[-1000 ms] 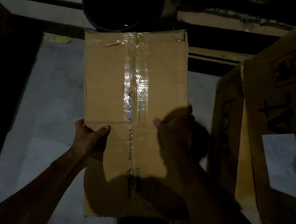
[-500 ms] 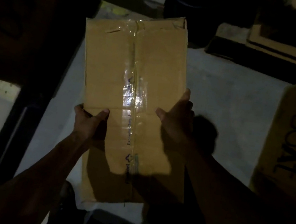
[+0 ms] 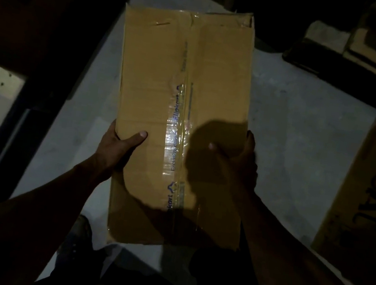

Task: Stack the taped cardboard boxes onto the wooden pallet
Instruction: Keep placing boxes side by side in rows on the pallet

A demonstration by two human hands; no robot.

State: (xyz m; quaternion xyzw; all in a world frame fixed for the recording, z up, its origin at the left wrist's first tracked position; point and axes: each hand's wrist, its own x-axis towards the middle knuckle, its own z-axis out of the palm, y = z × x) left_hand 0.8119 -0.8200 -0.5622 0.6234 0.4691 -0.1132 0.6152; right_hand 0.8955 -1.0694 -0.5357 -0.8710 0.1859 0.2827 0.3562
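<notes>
Left hand (image 3: 118,146) and right hand (image 3: 238,159) grip a taped cardboard box (image 3: 184,80) above the floor (image 3: 293,133).

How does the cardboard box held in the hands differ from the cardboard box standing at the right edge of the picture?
The held box is carried above the floor, gripped by the left hand and the right hand; the box at the right rests on the floor, untouched. The held box shows clear tape with small blue print along its middle seam; the box at the right bears large black letters. The held box is fully in view; the other is cut off by the frame. Both are brown cardboard.
</notes>
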